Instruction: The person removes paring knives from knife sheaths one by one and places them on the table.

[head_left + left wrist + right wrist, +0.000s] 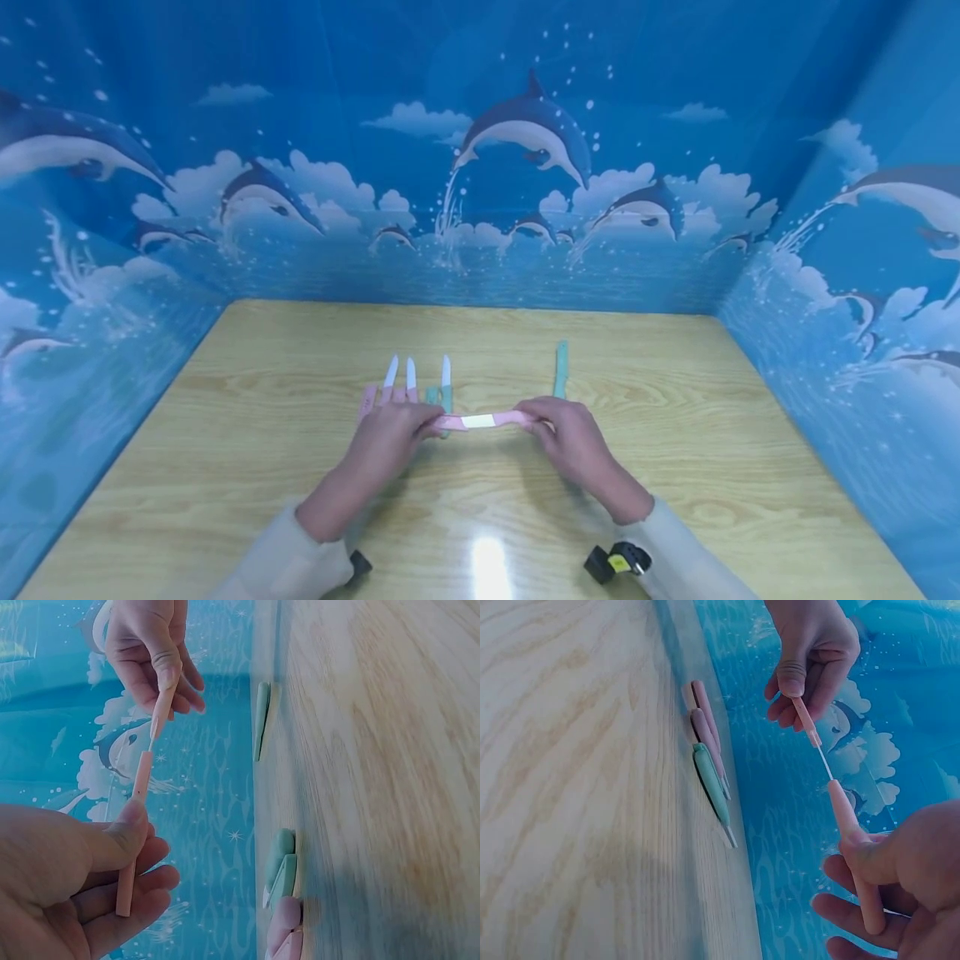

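Observation:
My left hand [393, 433] pinches a pink blade cover [452, 422] between thumb and fingers. Opposite it, my right hand [566, 433] grips the pink handle [843, 810] of a small paring knife [478, 421]. The knife lies level between the hands, above the table. Part of its pale blade is bare, with the tip end inside the cover. In the left wrist view, the cover [141, 780] lines up with the handle [163, 709]. The covered part of the blade is hidden.
Beyond my left hand lie two pink-handled knives [389, 379], a pink cover [367, 402], a green piece [432, 395] and a green-handled knife [446, 375]. A green piece [562, 369], partly hidden, lies beyond my right hand. Dolphin-printed blue curtains [480, 275] border the wooden table [637, 350].

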`<state>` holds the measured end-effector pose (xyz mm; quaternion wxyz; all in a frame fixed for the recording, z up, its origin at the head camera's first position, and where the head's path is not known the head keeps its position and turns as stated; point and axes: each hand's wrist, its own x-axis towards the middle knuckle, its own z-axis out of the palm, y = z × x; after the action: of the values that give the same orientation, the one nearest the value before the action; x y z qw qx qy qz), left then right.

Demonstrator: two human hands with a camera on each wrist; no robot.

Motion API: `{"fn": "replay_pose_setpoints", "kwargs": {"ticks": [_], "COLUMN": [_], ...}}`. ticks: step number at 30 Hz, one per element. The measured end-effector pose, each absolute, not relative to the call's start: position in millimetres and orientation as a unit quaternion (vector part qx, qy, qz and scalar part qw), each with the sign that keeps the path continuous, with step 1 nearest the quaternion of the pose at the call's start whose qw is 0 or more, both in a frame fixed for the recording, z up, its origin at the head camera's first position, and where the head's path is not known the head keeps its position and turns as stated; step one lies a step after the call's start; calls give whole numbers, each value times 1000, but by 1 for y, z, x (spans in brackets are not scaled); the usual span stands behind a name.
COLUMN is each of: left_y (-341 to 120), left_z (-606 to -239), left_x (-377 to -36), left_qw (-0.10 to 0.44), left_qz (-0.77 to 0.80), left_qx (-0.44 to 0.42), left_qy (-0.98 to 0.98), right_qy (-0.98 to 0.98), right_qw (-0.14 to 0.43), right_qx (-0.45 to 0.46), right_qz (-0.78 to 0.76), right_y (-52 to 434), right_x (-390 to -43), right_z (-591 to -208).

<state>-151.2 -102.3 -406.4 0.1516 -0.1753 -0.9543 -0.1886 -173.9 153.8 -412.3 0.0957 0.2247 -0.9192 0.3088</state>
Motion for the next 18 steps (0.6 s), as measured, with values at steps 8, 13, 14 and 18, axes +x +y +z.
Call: {"fn": "replay_pose_setpoints", "kwargs": {"ticks": [8, 13, 14, 18], "left_y": [-103, -105, -105, -105], "left_z": [-407, -407, -407, -406], "left_x": [-151, -151, -151, -151], "left_qw": [159, 154, 154, 152], "left_qz": [-199, -208, -207, -203], "left_qx": [-163, -164, -164, -158], "left_qy": [-953, -952, -952, -954], "right_qy": [-923, -922, -922, -921], "right_qw": [88, 105, 106, 108], "right_qx": [212, 216, 215, 212], "right_qz": [308, 304, 304, 307], "right_y": [155, 156, 156, 155], "right_x": [-173, -174, -175, -175], "right_z": [-413, -412, -411, -413]}}
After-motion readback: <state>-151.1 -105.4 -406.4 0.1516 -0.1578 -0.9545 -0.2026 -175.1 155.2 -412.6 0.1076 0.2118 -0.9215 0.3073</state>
